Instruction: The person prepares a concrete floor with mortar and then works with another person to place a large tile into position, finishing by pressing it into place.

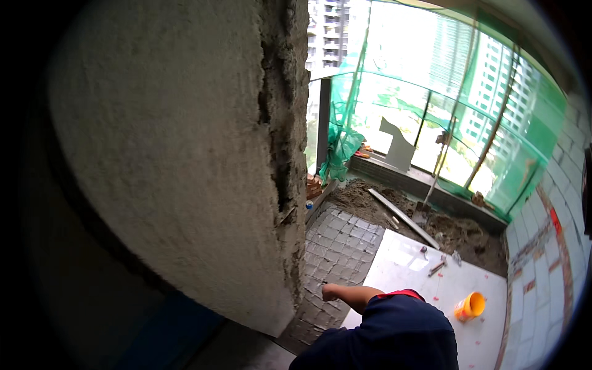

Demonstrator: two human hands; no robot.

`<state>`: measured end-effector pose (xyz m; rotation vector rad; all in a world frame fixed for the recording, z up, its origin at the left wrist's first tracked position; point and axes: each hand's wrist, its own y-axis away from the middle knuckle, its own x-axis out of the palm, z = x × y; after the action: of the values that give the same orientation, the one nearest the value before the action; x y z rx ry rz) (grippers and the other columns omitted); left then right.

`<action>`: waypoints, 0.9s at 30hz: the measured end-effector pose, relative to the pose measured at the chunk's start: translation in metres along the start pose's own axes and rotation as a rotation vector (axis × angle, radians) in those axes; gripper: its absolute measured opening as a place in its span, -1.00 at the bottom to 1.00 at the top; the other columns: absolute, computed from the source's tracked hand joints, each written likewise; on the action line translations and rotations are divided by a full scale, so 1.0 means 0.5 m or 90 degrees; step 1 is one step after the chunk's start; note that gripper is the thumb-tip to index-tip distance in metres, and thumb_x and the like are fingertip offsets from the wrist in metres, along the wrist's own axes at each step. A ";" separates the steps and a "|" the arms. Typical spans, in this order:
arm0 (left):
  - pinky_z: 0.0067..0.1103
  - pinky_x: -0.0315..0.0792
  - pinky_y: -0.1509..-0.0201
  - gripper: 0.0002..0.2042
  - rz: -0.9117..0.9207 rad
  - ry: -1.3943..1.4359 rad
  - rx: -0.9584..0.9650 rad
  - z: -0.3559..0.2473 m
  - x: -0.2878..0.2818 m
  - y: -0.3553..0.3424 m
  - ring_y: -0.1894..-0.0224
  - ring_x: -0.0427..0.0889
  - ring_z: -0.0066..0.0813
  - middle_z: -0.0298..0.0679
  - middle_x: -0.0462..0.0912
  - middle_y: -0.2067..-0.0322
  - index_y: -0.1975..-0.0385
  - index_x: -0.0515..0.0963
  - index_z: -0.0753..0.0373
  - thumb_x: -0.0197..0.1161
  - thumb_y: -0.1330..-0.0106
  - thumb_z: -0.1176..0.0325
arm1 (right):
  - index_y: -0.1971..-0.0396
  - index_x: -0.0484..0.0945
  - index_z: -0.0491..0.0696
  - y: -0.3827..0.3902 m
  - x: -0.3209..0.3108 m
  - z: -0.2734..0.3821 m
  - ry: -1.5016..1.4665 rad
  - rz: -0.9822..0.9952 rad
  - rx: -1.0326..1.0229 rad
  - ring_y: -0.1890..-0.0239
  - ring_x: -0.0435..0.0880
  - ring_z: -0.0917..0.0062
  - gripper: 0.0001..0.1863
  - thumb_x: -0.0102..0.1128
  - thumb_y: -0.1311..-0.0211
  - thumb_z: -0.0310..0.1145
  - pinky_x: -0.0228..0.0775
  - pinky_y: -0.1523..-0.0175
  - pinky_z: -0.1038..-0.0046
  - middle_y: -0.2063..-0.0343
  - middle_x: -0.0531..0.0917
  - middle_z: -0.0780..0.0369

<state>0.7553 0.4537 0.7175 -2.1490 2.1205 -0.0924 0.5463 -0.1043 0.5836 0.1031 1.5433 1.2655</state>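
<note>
A short dark blue sleeve with a red edge comes in from the lower edge, and from it my bare right forearm reaches leftward. Its hand, my right hand, looks closed above the grey mortar bed, which is scored in a rough grid. A small dark tip shows at the fingers, too small to name. Right beside the arm, large white floor tiles lie with small red marks along their joints. My left hand is out of view.
A rough plastered wall edge stands close on the left. On the tiles are an orange-yellow bucket and a hammer-like tool. Beyond lie a metal straightedge, a sand heap, a shovel and green netting.
</note>
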 end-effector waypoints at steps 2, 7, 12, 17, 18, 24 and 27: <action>-0.40 0.39 0.28 -0.82 0.114 -0.007 -0.032 -0.066 -0.011 -0.180 0.45 0.44 -0.27 -0.17 0.49 0.48 0.45 0.44 0.27 0.16 -0.28 0.30 | 0.39 0.65 0.03 0.008 0.030 0.049 -0.138 -0.001 0.048 0.29 0.64 0.24 -0.78 0.17 0.09 -0.30 0.49 0.24 0.23 0.31 0.67 0.15; -0.43 0.38 0.21 -0.83 0.350 -0.031 -0.159 -0.247 -0.049 -0.539 0.38 0.46 -0.29 -0.15 0.51 0.42 0.39 0.47 0.28 0.18 -0.27 0.30 | 0.22 0.61 0.07 0.148 0.145 0.135 0.252 0.048 -0.071 0.19 0.62 0.22 -0.68 0.21 0.09 -0.35 0.48 0.17 0.20 0.23 0.65 0.15; -0.50 0.34 0.17 -0.81 0.766 -0.067 -0.090 -0.386 0.047 -0.673 0.36 0.43 -0.46 -0.24 0.47 0.39 0.40 0.44 0.23 0.18 -0.30 0.24 | 0.25 0.66 0.10 0.381 0.372 0.212 -0.034 0.030 0.196 0.21 0.62 0.22 -0.71 0.23 0.08 -0.38 0.48 0.13 0.26 0.21 0.66 0.16; -0.35 0.28 -0.01 -0.74 1.165 -0.110 -0.091 -0.387 0.200 -0.690 0.15 0.41 -0.33 -0.15 0.44 0.21 0.22 0.42 0.26 0.17 -0.26 0.20 | 0.13 0.63 0.17 0.438 0.560 0.415 -0.123 0.117 0.267 0.13 0.63 0.25 -0.60 0.23 0.09 -0.35 0.51 0.08 0.33 0.12 0.64 0.21; -0.42 0.34 0.12 -0.79 1.183 -0.037 -0.122 -0.375 0.219 -0.685 0.30 0.38 -0.44 -0.23 0.41 0.32 0.28 0.41 0.23 0.23 -0.17 0.31 | 0.08 0.60 0.19 0.430 0.585 0.468 -0.169 0.069 0.229 0.12 0.63 0.27 -0.57 0.21 0.07 -0.32 0.51 0.07 0.34 0.10 0.63 0.22; -0.46 0.40 0.23 -0.72 1.295 -0.101 -0.052 -0.312 0.269 -0.726 0.43 0.37 -0.56 -0.30 0.39 0.42 0.25 0.38 0.25 0.34 -0.09 0.46 | 0.34 0.60 0.11 0.379 0.625 0.711 -0.285 -0.027 0.239 0.19 0.62 0.28 -0.75 0.07 0.09 -0.31 0.49 0.16 0.26 0.21 0.64 0.28; -0.45 0.40 0.24 -0.80 1.282 -0.192 -0.159 -0.273 0.284 -0.773 0.39 0.41 -0.54 -0.29 0.41 0.45 0.31 0.41 0.29 0.28 -0.16 0.39 | -0.05 0.53 0.25 0.310 0.619 0.766 -0.384 0.049 0.251 -0.04 0.54 0.34 -0.49 0.09 0.01 -0.36 0.39 -0.10 0.34 -0.02 0.57 0.27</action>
<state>1.1233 0.3102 0.8966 0.6305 2.8713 0.5927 0.6252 0.4048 0.5533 0.7361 1.2368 0.8581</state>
